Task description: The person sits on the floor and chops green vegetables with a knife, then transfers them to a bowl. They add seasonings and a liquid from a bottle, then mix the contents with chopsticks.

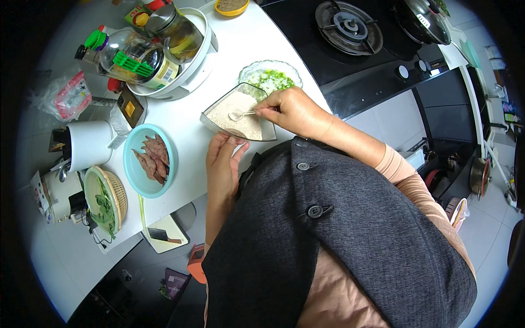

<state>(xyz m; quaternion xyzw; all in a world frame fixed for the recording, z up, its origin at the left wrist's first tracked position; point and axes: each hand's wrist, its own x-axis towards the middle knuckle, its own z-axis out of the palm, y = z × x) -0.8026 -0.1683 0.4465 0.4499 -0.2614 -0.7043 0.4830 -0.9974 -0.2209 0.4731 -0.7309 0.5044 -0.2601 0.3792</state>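
Note:
My left hand (224, 158) grips the near rim of a clear, angular container (268, 130) that holds a pale, coarse powder (221, 110). Between the fingers of my right hand (293, 110) is the handle of a small clear spoon (235, 115), whose bowl rests at the powder's surface. Just beyond the container stands a scalloped glass bowl (251, 69) with chopped green onion (274, 80) in it. Part of that bowl is hidden behind the container and my right hand.
Left of my hands, a light-blue basin (130, 176) holds several sweet potatoes. Bottles crowd a white round rack (201, 61) at the back. A gas burner (348, 28) and a lidded pan (424, 20) are at right. A cleaver (159, 234) lies on a cutting board (166, 246).

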